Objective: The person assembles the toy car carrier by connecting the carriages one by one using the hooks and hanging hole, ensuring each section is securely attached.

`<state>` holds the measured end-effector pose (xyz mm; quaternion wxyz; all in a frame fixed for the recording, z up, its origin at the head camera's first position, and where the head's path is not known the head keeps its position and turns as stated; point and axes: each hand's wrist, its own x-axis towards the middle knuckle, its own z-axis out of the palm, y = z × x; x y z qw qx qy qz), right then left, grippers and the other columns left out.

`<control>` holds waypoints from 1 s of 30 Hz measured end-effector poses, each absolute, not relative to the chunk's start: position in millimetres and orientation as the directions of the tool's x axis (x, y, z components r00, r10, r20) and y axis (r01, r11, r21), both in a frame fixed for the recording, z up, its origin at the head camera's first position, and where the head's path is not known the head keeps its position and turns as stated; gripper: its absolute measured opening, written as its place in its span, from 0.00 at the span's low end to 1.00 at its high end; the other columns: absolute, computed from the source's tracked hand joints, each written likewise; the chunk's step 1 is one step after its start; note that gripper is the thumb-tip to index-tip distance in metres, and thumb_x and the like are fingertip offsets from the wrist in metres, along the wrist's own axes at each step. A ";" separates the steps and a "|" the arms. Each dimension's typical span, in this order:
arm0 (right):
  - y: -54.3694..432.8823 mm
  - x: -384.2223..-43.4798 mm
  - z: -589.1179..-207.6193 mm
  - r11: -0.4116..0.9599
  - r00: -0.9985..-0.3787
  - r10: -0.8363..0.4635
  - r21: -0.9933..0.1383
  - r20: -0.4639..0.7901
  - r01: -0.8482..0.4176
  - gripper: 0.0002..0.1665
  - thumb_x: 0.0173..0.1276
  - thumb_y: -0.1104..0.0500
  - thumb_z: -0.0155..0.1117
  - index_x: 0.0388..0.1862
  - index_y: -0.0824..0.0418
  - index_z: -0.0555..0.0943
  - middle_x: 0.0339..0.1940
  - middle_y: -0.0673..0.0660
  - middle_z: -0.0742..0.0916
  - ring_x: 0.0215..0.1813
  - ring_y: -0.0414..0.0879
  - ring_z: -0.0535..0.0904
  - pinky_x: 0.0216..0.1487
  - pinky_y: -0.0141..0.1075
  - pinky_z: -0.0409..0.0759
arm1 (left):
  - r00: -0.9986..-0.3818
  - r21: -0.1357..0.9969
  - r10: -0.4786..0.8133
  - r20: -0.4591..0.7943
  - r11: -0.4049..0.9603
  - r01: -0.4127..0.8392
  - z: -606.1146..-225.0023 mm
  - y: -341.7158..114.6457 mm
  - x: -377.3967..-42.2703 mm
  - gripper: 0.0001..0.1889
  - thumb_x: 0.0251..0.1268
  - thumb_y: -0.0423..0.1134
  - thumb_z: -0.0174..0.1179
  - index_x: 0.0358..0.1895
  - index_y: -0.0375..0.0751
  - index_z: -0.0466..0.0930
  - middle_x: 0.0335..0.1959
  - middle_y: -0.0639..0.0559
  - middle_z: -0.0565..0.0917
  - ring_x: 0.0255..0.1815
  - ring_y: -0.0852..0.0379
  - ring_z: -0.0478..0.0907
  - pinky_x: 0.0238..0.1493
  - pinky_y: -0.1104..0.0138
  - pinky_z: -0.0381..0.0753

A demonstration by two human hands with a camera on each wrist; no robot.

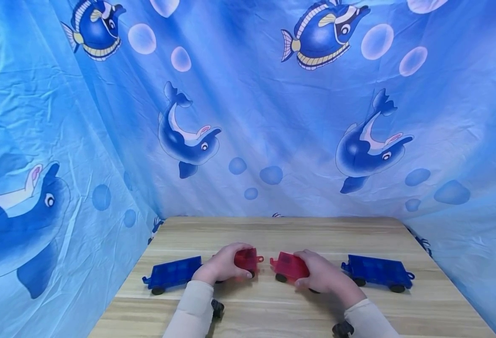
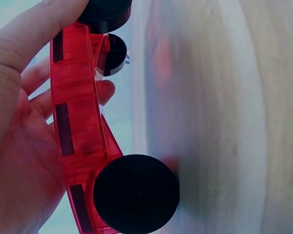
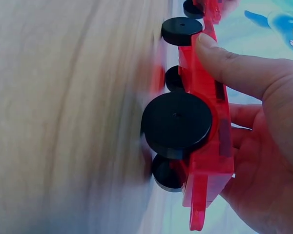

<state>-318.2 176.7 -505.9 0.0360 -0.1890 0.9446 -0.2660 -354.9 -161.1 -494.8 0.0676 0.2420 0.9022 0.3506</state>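
My left hand (image 1: 224, 264) grips a translucent red toy train car (image 1: 246, 261) with black wheels, thumb on the near side and fingers on the far side. A second red toy train car (image 1: 292, 266) is held the same way by my right hand (image 1: 321, 272). Their coupling ends, a loop on the left car and a hook on the right one, face each other across a small gap. In the left wrist view, dark strips line the side of the red car (image 2: 75, 112). The right wrist view shows the other red car (image 3: 210, 141) with its wheels by the tabletop.
On the wooden table (image 1: 265, 319), a blue toy train car (image 1: 176, 272) stands left of my left hand. Another blue car (image 1: 376, 271) stands right of my right hand. A blue curtain (image 1: 248, 117) printed with dolphins and fish hangs behind and beside the table.
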 end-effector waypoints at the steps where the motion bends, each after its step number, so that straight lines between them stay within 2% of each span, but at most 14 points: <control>1: 176.2 -317.9 -506.1 0.786 -0.924 -0.380 -0.515 0.036 -0.342 0.51 0.56 0.46 0.86 0.76 0.59 0.73 0.63 0.54 0.82 0.57 0.52 0.79 0.56 0.58 0.83 | -0.874 0.665 0.484 0.047 0.638 0.389 -494.8 -160.6 -355.0 0.44 0.51 0.49 0.84 0.74 0.52 0.75 0.63 0.57 0.81 0.62 0.52 0.78 0.60 0.51 0.81; 9: 173.1 -317.6 -506.5 0.775 -0.913 -0.407 -0.514 0.039 -0.368 0.51 0.56 0.46 0.86 0.75 0.58 0.74 0.60 0.53 0.83 0.55 0.50 0.79 0.53 0.56 0.84 | -0.874 0.660 0.483 0.053 0.640 0.393 -496.7 -157.3 -354.1 0.44 0.52 0.51 0.83 0.74 0.53 0.74 0.65 0.56 0.80 0.63 0.51 0.78 0.62 0.51 0.81; 15: 169.4 -316.6 -507.9 0.773 -0.912 -0.408 -0.521 0.029 -0.362 0.52 0.55 0.44 0.86 0.76 0.57 0.73 0.64 0.55 0.82 0.57 0.51 0.79 0.55 0.57 0.83 | -0.867 0.649 0.496 0.054 0.642 0.408 -497.3 -153.8 -354.2 0.43 0.53 0.51 0.83 0.74 0.55 0.75 0.66 0.57 0.79 0.64 0.52 0.78 0.62 0.53 0.81; 21: 166.6 -315.1 -505.8 0.776 -0.914 -0.405 -0.524 0.013 -0.351 0.53 0.55 0.43 0.86 0.77 0.55 0.74 0.67 0.57 0.81 0.60 0.54 0.78 0.58 0.59 0.82 | -0.853 0.641 0.517 0.073 0.630 0.438 -496.6 -151.0 -353.5 0.43 0.53 0.50 0.83 0.74 0.51 0.75 0.66 0.55 0.79 0.64 0.50 0.78 0.62 0.50 0.81; 30: 164.4 -311.6 -501.4 0.771 -0.907 -0.420 -0.522 0.013 -0.365 0.52 0.56 0.45 0.85 0.77 0.56 0.73 0.64 0.55 0.82 0.60 0.52 0.78 0.60 0.58 0.81 | -0.856 0.639 0.514 0.053 0.641 0.424 -497.4 -148.1 -352.3 0.43 0.53 0.51 0.83 0.74 0.55 0.75 0.66 0.58 0.79 0.64 0.53 0.77 0.62 0.55 0.81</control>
